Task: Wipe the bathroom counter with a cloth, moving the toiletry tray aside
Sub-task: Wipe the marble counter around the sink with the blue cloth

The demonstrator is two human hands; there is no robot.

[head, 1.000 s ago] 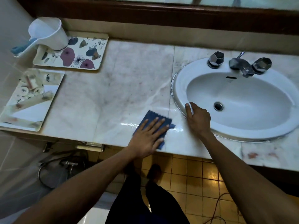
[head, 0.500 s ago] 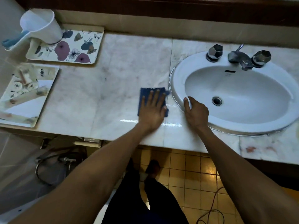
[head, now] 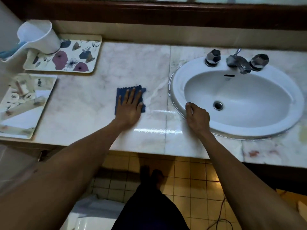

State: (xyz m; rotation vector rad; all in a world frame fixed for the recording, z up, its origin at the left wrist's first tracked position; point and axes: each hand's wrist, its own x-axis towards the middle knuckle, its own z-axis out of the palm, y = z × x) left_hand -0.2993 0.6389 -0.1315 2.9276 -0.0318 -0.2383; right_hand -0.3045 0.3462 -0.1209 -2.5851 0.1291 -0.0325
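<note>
A dark blue cloth [head: 121,92] lies flat on the pale marble counter [head: 132,63], left of the sink. My left hand [head: 130,107] presses on it with the fingers spread. My right hand [head: 196,117] rests on the near left rim of the white sink [head: 282,127], fingers curled over the edge. The toiletry tray [head: 49,90] with small bottles and tubes sits at the counter's far left end, apart from both hands. A floral tray [head: 93,53] stands behind it against the back wall.
A white plastic scoop [head: 38,37] stands on the floral tray's left corner. Chrome taps and a spout [head: 237,61] sit behind the basin. Wet shine marks the counter's front edge [head: 157,131]. Yellow floor tiles and my feet [head: 151,176] show below.
My left hand has slid the cloth from the front edge away from me, then leftward, farther from the sink. My right hand has stayed on the sink rim.
</note>
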